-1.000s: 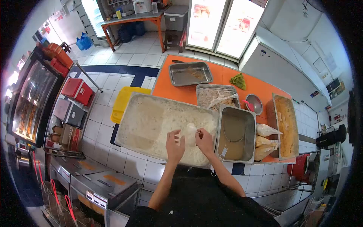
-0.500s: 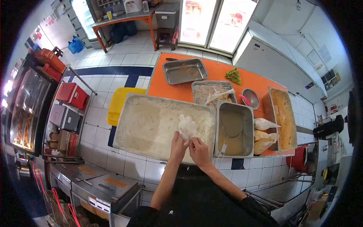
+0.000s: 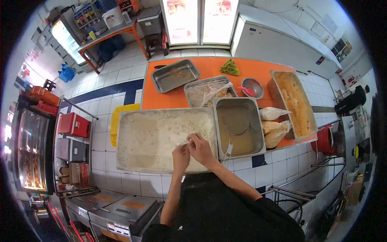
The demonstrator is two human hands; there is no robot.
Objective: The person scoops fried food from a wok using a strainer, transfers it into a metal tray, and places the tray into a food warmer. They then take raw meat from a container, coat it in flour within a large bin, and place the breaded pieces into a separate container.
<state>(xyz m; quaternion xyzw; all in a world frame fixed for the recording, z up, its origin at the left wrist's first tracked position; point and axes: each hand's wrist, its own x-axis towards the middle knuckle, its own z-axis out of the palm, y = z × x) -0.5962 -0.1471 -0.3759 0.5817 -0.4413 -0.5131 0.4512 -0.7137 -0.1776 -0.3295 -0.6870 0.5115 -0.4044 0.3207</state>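
Observation:
Over the large metal tray of pale flour (image 3: pixel 141 125), my two hands meet close together. Between their fingertips is a thin clear plastic glove (image 3: pixel 183 144), mostly hidden and bunched up. My left hand (image 3: pixel 181 156) is closed on its near side. With bent fingers pinched together, my right hand (image 3: pixel 200 149) grips it from the right. To the right of the flour tray stands a deep metal pan of cloudy liquid (image 3: pixel 240 147), in which a wire strainer (image 3: pixel 230 146) rests with its handle over the near rim.
On the orange table (image 3: pixel 205 66) are a shallow metal pan (image 3: pixel 161 85), a plastic-covered tray (image 3: pixel 193 94), a green cloth (image 3: pixel 230 67), a bowl (image 3: pixel 258 86) with a pink-handled tool, filled bags (image 3: pixel 271 113) and a long orange-brown-filled pan (image 3: pixel 296 101). A person (image 3: pixel 354 101) stands far right.
The glove, spread out hand-shaped beyond my fingers before, is now bunched between them. My right hand has moved up and over beside my left. The view has shifted.

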